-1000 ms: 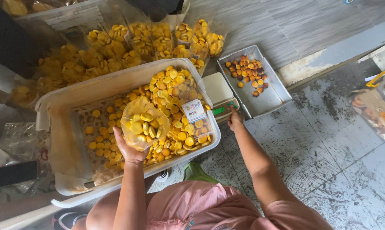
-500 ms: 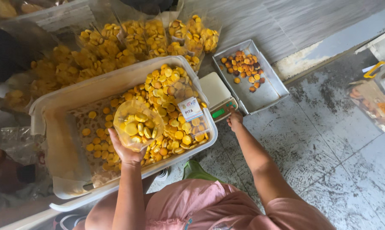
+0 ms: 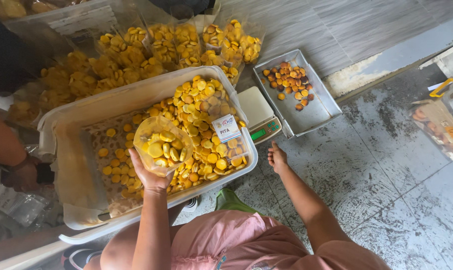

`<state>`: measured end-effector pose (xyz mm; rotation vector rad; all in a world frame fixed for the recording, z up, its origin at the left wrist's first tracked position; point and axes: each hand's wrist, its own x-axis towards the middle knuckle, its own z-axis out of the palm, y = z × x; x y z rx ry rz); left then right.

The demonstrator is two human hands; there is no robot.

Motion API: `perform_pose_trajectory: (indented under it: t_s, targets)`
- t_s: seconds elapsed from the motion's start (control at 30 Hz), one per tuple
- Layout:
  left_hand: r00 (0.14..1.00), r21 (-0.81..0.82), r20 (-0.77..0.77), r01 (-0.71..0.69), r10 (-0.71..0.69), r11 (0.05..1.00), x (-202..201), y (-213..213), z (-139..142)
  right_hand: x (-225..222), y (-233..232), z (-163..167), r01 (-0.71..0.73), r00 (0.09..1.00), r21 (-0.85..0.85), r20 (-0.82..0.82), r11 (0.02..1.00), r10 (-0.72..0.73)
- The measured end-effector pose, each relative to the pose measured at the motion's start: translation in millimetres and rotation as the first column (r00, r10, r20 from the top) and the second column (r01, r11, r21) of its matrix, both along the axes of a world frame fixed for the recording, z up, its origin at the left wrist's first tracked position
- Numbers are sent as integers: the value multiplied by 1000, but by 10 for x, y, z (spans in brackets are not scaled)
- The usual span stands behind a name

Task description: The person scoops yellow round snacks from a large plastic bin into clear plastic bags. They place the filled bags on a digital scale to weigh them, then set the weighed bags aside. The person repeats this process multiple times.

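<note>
One head camera looks steeply down, close over the plastic bin [image 3: 61,130].

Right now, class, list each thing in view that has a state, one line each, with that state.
Bag: open, part-filled, held up by left hand.
Right hand: empty, resting on floor.
Tub: uncovered, cookies heaped at one end.
Tray: mostly bare, few cookies.
Scale: display lit, unloaded.
</note>
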<state>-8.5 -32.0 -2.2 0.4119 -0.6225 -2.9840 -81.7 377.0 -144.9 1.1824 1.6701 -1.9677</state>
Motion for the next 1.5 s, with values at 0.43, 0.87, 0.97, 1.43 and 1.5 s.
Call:
perform_pose_trajectory:
  t_s: [0.43,0.87,0.97,1.43,1.5]
  targets:
    - [1000,-18,-17,-2,2,1000,5,-1,30,-92,-157,21,-63,996,-8,-64,998,63]
    - [1000,20,0,14,-14,1000,-8,-25,-58,-151,-65,48,27,995,-39,-91,999,-31]
    - [1000,11,-7,16,-15,1000,-5,-26,-69,-196,-50,83,47,995,-50,-89,998,-51]
    - [1000,-28,28,-10,10,1000,-11,-4,-7,-252,-80,175,72,995,3,-65,997,-72]
    - [1000,-32,28,-12,13,999,-8,3,4,-244,-77,126,84,995,9,-51,996,-83]
